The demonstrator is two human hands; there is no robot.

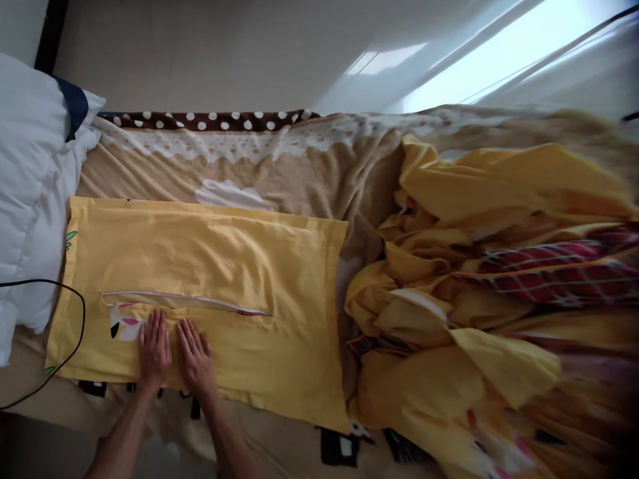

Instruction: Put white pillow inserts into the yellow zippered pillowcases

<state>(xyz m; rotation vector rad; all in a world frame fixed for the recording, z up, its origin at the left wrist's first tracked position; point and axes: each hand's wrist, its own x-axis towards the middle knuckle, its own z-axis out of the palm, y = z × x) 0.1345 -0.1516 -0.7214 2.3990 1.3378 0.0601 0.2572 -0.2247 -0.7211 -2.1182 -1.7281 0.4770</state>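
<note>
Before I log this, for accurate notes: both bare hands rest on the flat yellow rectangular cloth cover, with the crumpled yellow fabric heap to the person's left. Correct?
No, the crumpled yellow fabric heap is on the person's right in the head view; the left hand and right hand do rest on the flat yellow cover.

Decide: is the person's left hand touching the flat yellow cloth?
Touching. The head view shows the left hand laid palm-down, fingers extended, on the flat yellow cloth.

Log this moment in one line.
left hand: flat on yellow cover | right hand: flat on same | slit: beyond hands | alongside: crumpled yellow bedding
</note>
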